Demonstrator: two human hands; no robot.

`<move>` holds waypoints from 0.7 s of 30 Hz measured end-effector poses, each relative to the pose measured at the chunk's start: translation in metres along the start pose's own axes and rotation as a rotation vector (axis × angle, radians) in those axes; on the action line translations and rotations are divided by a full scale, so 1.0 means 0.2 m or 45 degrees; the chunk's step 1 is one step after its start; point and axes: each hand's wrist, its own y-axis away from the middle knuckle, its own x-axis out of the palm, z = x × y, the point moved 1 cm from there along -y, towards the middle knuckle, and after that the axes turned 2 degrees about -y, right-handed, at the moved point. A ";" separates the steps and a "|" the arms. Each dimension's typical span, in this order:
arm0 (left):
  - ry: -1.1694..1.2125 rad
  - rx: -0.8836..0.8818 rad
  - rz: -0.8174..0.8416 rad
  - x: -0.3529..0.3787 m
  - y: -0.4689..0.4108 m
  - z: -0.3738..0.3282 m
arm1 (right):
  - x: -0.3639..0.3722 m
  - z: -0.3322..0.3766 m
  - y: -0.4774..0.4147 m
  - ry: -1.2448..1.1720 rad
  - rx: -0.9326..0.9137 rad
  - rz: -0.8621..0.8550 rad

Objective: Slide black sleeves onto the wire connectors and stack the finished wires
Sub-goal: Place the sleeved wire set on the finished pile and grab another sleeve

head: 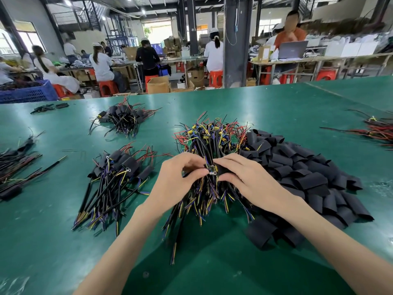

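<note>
my two hands meet low over the green work table [63,231]. the left hand [180,175] pinches a wire connector [209,168], its ring terminal showing. the right hand [251,179] curls its fingers round what looks like a black sleeve [222,170], held right against the connector. to do this step well, i judge, i should hold the sleeve's mouth round, line it up with the wire and ease it on without snagging the terminal or the loose leads. just beyond lies the heap of bare wires [212,141], and touching it on the right is the pile of loose sleeves [308,173]. finished wires [119,173] are stacked to the left, with a second stack [123,118] farther back. workers [102,64] sit at distant benches.
</note>
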 end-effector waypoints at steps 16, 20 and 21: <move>-0.040 -0.006 0.017 0.06 0.02 0.00 | 0.02 0.04 0.01 0.104 -0.100 0.058; -0.012 0.033 -0.011 0.06 0.01 0.00 | 0.04 0.05 0.02 0.138 -0.107 0.066; -0.013 0.048 -0.012 0.06 0.02 0.00 | 0.05 0.05 0.02 0.163 -0.121 0.059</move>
